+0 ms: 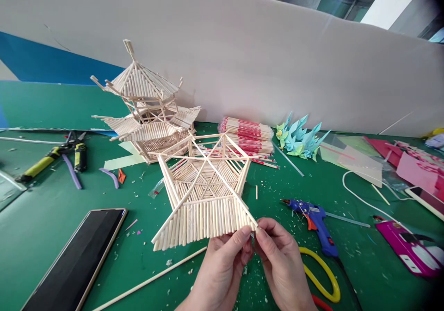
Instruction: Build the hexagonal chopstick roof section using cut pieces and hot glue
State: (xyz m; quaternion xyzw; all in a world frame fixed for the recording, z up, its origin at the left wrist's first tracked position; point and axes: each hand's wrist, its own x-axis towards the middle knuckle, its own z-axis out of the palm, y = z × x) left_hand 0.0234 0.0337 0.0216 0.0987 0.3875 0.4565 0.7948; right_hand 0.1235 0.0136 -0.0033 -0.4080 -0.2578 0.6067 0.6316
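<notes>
A six-sided pavilion model (208, 218) made of pale wooden sticks stands on the green table in front of me, with one sloping roof panel facing me. My left hand (225, 260) pinches the near right corner of that panel between thumb and fingers. Right beside it, my right hand (280, 260) is closed on the tip of the same corner, where a long diagonal stick ends. The fingertips hide whether a small piece is between them. Behind and to the left rises a taller tiered stick pagoda (142, 84).
Bundled sticks (246, 137) and blue paper flowers (301, 137) lie at the back. On the right are a blue glue gun (315, 216), a yellow tube (329, 283) and a magenta case (405, 246). Leftward are a tablet (79, 255), pliers (48, 160) and a loose stick (152, 278).
</notes>
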